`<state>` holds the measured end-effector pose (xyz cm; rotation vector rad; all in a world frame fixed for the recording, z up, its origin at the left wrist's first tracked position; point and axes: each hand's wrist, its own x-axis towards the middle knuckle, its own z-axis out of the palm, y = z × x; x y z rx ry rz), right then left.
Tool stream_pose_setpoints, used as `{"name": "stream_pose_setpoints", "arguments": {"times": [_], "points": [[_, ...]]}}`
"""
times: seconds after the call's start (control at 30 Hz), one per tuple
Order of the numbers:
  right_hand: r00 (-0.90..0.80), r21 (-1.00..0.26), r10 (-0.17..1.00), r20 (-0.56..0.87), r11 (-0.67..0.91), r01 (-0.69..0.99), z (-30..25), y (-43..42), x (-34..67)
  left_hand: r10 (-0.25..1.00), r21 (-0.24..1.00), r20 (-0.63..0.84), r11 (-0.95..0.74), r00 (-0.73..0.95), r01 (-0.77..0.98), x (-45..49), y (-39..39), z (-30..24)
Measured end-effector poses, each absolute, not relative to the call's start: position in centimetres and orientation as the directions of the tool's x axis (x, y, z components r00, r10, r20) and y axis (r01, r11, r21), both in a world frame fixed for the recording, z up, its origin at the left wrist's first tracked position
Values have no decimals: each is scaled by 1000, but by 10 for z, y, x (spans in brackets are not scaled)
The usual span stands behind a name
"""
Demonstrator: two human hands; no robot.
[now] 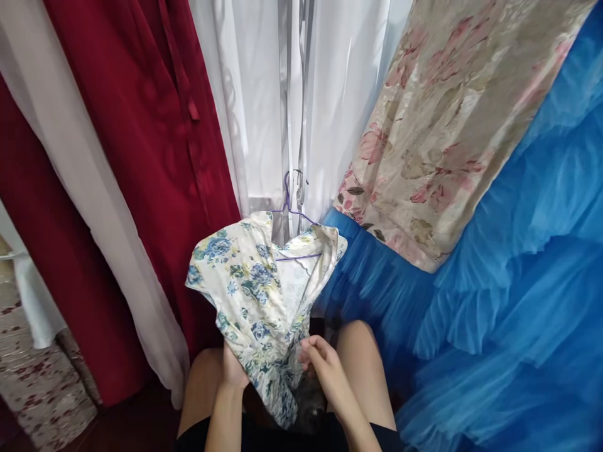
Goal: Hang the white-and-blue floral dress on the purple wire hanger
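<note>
A cream dress (257,282) with blue and green flowers and a crossed V-neck hangs in front of me on a thin purple wire hanger (287,204). Its lower part is bunched and gathered between my knees. My left hand (234,369) holds the dress at its left side, with the fingers hidden behind the cloth. On the other side, my right hand (323,363) has its fingers curled together at the edge of the gathered fabric, level with the waist.
White drapes (264,94) hang behind the hanger. Dark red cloth (141,138) and a pale strip (94,188) hang at left. To the right are a beige floral garment (438,125) and a wide blue tulle skirt (509,301). Patterned fabric (38,383) shows at lower left.
</note>
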<state>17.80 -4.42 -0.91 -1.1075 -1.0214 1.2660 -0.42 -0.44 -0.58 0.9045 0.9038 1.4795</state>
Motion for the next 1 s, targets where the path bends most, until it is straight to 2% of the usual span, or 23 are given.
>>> {"name": "stream_pose_setpoints", "arguments": {"times": [0.17, 0.23, 0.3, 0.43, 0.5, 0.53, 0.57, 0.63, 0.67, 0.7, 0.73, 0.77, 0.8, 0.87, 0.9, 0.93, 1.0], "points": [[67, -989, 990, 124, 129, -78, 1, -35, 160, 998, 889, -53, 37, -22, -456, -10, -18, -18], [55, -989, 990, 134, 137, -58, 3, -38, 160, 995, 902, -103, 93, -1, -422, -10, -20, -14], [57, -992, 991, 124, 124, -1, 3, -43, 165, 991, 912, -123, 94, -48, -398, -10, -19, -10], [105, -982, 986, 129, 112, 154, 6, -50, 176, 992, 957, -50, 14, -114, -291, -16, -8, -9], [76, -986, 991, 112, 101, 131, 6, -51, 179, 983, 985, 29, -60, -183, -163, -18, -4, -11], [57, -991, 994, 97, 91, 96, 4, -51, 178, 956, 989, 99, -126, -275, -81, -18, -3, -12], [42, -996, 996, 80, 78, 52, 3, -51, 177, 895, 978, 197, -207, -400, 18, -17, -4, -12], [47, -998, 998, 49, 51, -49, -2, -50, 173, 634, 895, 442, -362, -634, 261, -12, -8, -7], [66, -994, 997, 33, 39, -98, -4, -49, 171, 484, 831, 547, -413, -682, 374, -8, -12, -4], [93, -989, 995, 18, 32, -141, -5, -49, 169, 386, 770, 626, -447, -678, 456, -3, -17, 1], [121, -983, 993, 8, 30, -179, -6, -49, 167, 374, 722, 682, -480, -628, 498, 2, -22, 7], [144, -977, 990, 3, 34, -211, -6, -49, 166, 451, 694, 718, -520, -531, 498, 7, -27, 13], [159, -970, 987, 5, 44, -240, -6, -49, 166, 582, 691, 720, -556, -377, 461, 12, -31, 18], [155, -952, 988, 20, 67, -298, -5, -50, 167, 805, 745, 593, -561, 26, 360, 23, -36, 26], [143, -944, 989, 28, 73, -322, -4, -51, 168, 845, 778, 498, -535, 196, 329, 28, -38, 26], [131, -937, 991, 33, 76, -340, -5, -51, 169, 855, 803, 421, -507, 304, 314, 33, -38, 25], [108, -931, 993, 44, 81, -357, -5, -53, 171, 871, 831, 342, -455, 353, 319, 42, -37, 19]]}}
